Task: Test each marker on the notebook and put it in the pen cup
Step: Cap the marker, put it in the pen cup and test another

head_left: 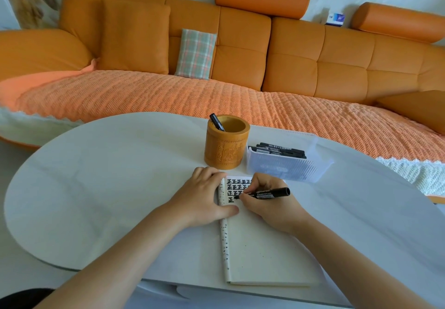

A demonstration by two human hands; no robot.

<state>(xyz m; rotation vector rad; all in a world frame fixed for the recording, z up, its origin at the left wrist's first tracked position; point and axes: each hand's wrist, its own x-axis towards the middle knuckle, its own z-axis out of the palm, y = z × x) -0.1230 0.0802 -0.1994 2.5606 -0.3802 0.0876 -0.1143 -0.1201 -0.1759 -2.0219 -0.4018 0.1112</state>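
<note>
A cream notebook (265, 248) lies open on the white table (108, 176), with rows of black marks at the top of its page. My right hand (267, 202) grips a black marker (269, 193), whose tip touches the page beside the marks. My left hand (202, 198) lies flat on the notebook's left edge, fingers apart, pinning it down. Behind the notebook stands the carved wooden pen cup (226, 145) with one black marker (216, 122) leaning inside it. Right of the cup, a clear plastic box (286, 164) holds several more black markers (279, 151).
An orange sofa (240, 55) with a woven orange throw runs behind the table. A plaid cushion (196, 53) leans on its backrest. The table's curved front edge (168, 282) is close to me.
</note>
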